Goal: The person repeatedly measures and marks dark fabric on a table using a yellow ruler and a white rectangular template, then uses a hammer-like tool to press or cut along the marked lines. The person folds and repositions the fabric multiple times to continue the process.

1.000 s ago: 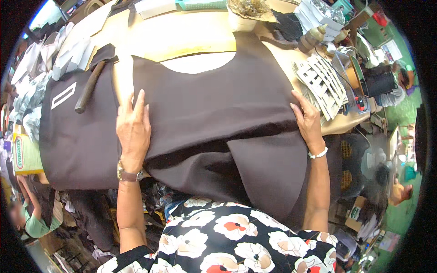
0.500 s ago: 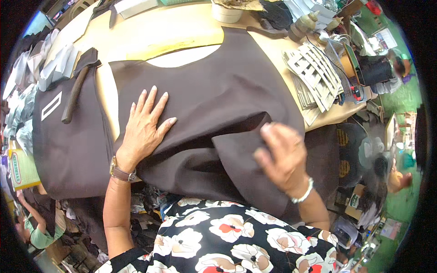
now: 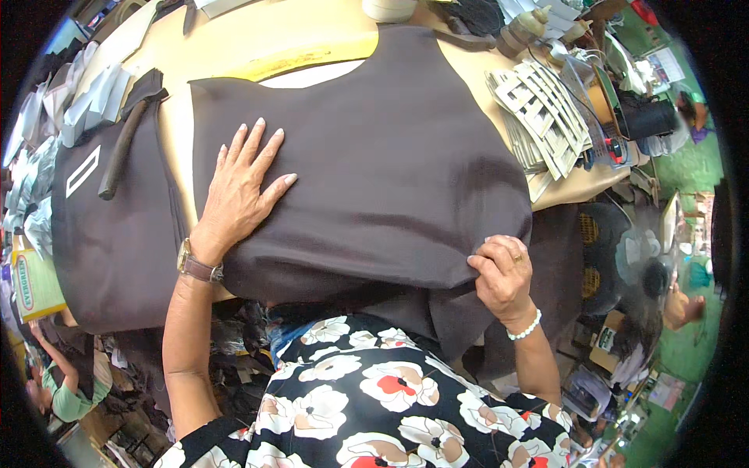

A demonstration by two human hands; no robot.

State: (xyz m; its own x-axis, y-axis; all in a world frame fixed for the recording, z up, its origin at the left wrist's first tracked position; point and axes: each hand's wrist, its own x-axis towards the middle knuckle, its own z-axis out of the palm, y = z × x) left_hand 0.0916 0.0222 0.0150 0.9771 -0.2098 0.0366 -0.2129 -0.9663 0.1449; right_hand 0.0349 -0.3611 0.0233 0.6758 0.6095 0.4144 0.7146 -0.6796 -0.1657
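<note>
A large dark brown sheet of cloth or leather [image 3: 374,164] covers the middle of the table, with a curved cut-out at its far edge. My left hand [image 3: 238,187] lies flat on its left part, fingers spread. At the near right corner, my right hand [image 3: 505,273] pinches the sheet's edge between thumb and fingers. Soft folds run along the near side, where the sheet hangs over the table edge. Left of it lies a stack of similar brown pieces [image 3: 109,249], topped by a hammer-like tool [image 3: 125,148] and a small white rectangular frame [image 3: 83,171].
Lattice-like cut pale card pieces [image 3: 546,117] are piled at the table's right, beside a plastic basket [image 3: 581,86]. A yellow strip [image 3: 312,58] and a white pot [image 3: 388,8] are at the far side. A yellow-green box [image 3: 39,285] sits left; another person [image 3: 74,382] is beyond.
My right hand has moved down and slightly right and now grips the sheet's edge. The turned-back flap has been opened out flatter. My left hand stays spread on the sheet.
</note>
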